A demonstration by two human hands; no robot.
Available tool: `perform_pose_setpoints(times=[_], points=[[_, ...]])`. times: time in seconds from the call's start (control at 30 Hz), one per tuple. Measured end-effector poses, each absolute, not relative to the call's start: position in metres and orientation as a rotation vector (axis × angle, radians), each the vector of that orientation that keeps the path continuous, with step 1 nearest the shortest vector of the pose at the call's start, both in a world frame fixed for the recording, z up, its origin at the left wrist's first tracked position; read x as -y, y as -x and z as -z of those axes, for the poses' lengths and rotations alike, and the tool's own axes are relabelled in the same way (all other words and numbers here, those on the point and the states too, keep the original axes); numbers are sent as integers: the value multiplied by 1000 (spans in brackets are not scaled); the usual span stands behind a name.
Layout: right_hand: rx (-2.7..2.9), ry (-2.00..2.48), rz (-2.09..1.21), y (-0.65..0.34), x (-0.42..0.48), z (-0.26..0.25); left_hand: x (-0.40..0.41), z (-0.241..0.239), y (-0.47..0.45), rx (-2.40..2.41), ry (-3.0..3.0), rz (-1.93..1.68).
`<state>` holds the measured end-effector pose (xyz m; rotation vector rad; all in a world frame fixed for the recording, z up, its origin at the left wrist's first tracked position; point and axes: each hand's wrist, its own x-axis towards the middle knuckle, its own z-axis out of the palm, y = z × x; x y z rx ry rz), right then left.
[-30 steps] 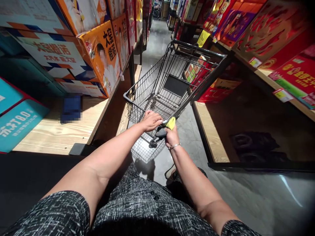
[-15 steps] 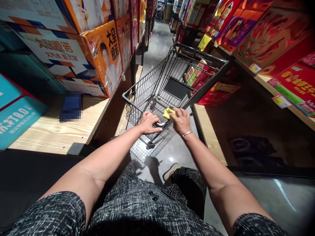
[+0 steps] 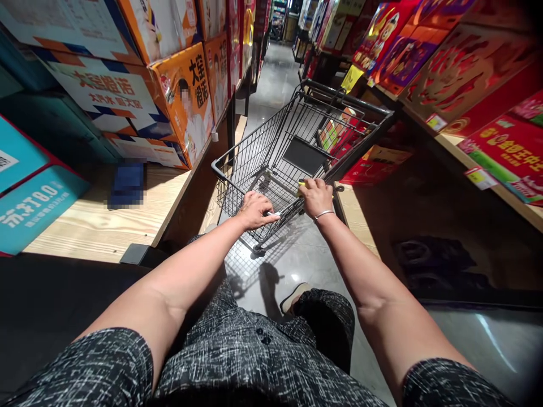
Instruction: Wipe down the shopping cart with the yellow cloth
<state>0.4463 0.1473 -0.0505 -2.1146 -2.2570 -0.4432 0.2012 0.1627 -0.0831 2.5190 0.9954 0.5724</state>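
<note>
A black wire shopping cart point(image 3: 271, 152) stands in the aisle in front of me, its basket bare. My left hand point(image 3: 254, 209) is closed round the cart's handle bar on the left. My right hand point(image 3: 316, 196) grips the same bar further right, pressing a small yellow cloth point(image 3: 301, 183) against it; only a sliver of the cloth shows under the fingers. A thin bangle circles my right wrist.
Orange and white cartons point(image 3: 182, 102) and teal boxes point(image 3: 29, 198) sit on a wooden shelf point(image 3: 97, 226) at left. Red gift boxes point(image 3: 487, 113) line the shelves at right. The grey floor aisle point(image 3: 275, 79) runs ahead past the cart. My foot point(image 3: 292, 297) shows below.
My right hand rose from under the handle's near end, holding the yellow cloth, and closed over the bar on the right. The cart rolled slightly forward.
</note>
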Motion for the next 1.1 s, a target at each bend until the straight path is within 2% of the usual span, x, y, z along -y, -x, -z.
perform_pose_setpoints(times=[0.27, 0.47, 0.7, 0.93, 1.1], points=[[2312, 2143, 414, -433, -136, 38, -171, 78, -186, -960, -2459, -555], [2148, 2099, 360, -438, -124, 53, -187, 76, -183, -917, -2463, -505], [1924, 1767, 320, -428, -105, 110, -185, 69, -175, -900, -2653, -526], [2324, 1706, 137, -363, -92, 188, -191, 71, -157, -842, -2687, -365], [2609, 1687, 67, -348, -104, 212, -211, 71, -151, -953, -2714, -313]])
